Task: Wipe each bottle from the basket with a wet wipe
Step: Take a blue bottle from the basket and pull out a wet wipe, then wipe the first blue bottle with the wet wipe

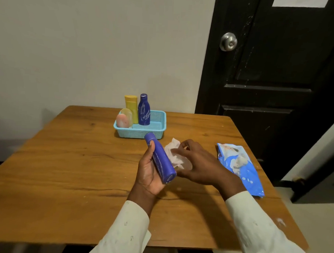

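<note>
The left hand (151,175) is raised palm-up over the middle of the wooden surface (66,170), fingers clenched round a blue bottle (161,160) tilted with its cap toward the far edge. The right hand (200,165) grasps a crumpled wet wipe (173,151) pressed against the bottle's side. The wipe pack (240,166) near the right edge carries print too blurred to read. Other bottles stand in the basket (158,124) by the far edge
</note>
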